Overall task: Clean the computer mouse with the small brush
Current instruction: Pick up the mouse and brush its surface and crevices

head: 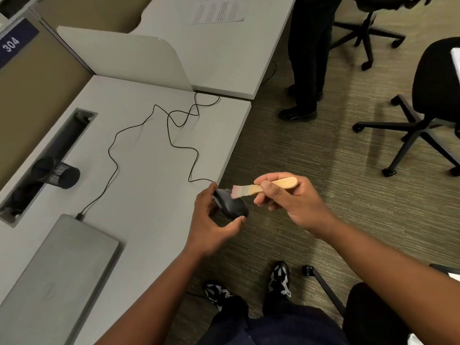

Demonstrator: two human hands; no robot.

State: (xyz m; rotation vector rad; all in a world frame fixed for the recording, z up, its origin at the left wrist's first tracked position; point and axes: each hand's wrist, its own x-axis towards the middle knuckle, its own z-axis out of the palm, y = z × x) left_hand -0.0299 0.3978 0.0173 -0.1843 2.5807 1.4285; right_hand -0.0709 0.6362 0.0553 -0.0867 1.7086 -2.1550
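A dark grey wired computer mouse [232,204] is held just off the desk's right edge by my left hand [211,222], thumb under its rear and fingers behind its front. My right hand [288,202] grips the wooden handle of a small brush [263,187]. The brush's pale bristles touch the top of the mouse near its front. A thin black cable [171,143] runs from the mouse in loops across the desk.
A closed grey laptop [59,277] lies on the grey desk [149,195] at lower left. A black mesh cup [56,172] lies on its side by a cable slot [49,155]. Another person's legs [307,58] and office chairs [428,108] stand on the carpet at right.
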